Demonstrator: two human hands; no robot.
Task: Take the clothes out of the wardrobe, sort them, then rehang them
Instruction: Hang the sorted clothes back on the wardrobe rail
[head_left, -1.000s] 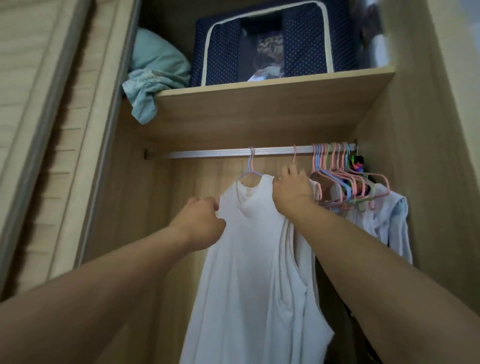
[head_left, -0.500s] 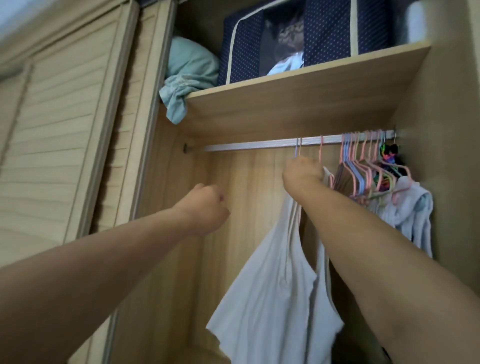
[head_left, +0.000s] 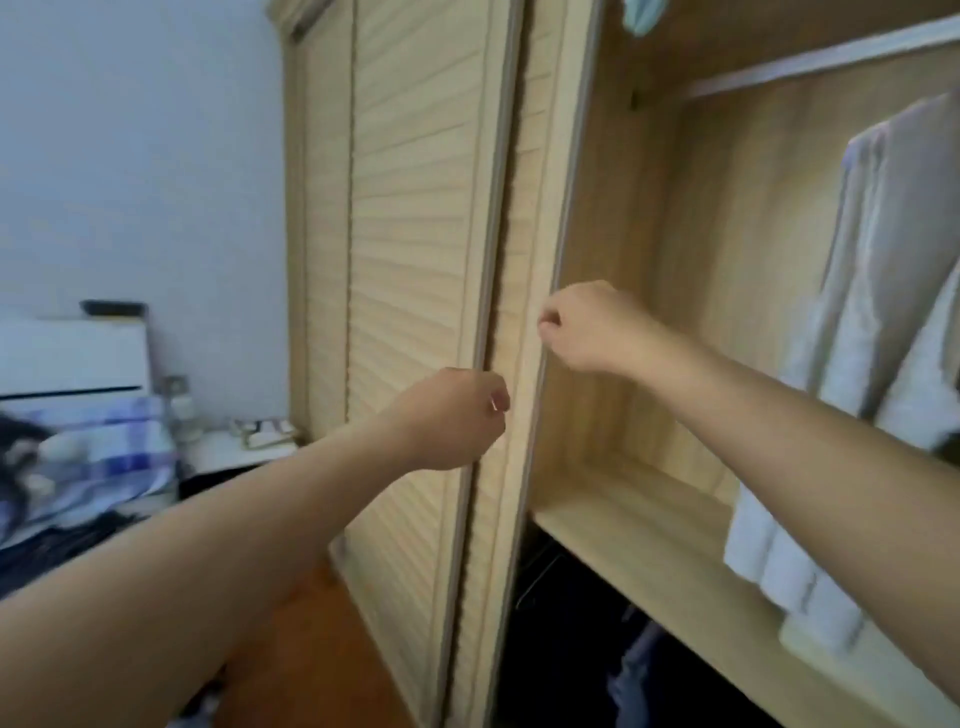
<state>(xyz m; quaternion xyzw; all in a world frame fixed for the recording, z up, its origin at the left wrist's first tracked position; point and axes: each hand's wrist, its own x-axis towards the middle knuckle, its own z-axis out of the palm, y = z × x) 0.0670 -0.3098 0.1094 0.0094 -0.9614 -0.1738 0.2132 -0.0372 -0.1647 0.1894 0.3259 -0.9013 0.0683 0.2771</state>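
Note:
White clothes (head_left: 883, 322) hang at the right edge of the open wardrobe, under the metal rail (head_left: 810, 57). My right hand (head_left: 587, 327) is in the air in front of the wardrobe's left inner wall, well left of the clothes, fingers curled with nothing in them. My left hand (head_left: 452, 415) is lower, in front of the slatted sliding door (head_left: 415, 234), also a curled fist that holds nothing. The frame is blurred by head motion.
A wooden shelf (head_left: 649, 530) runs below the hanging space, with a dark compartment (head_left: 571, 649) beneath it. A bed with checked bedding (head_left: 88, 457) and a white nightstand (head_left: 234, 447) stand at the left. A turquoise cloth (head_left: 641, 15) pokes out at the top.
My view has swung left and down, towards the sliding door and the bed. My right hand has let go of the white garment's hanger and moved left; both hands are now away from the clothes.

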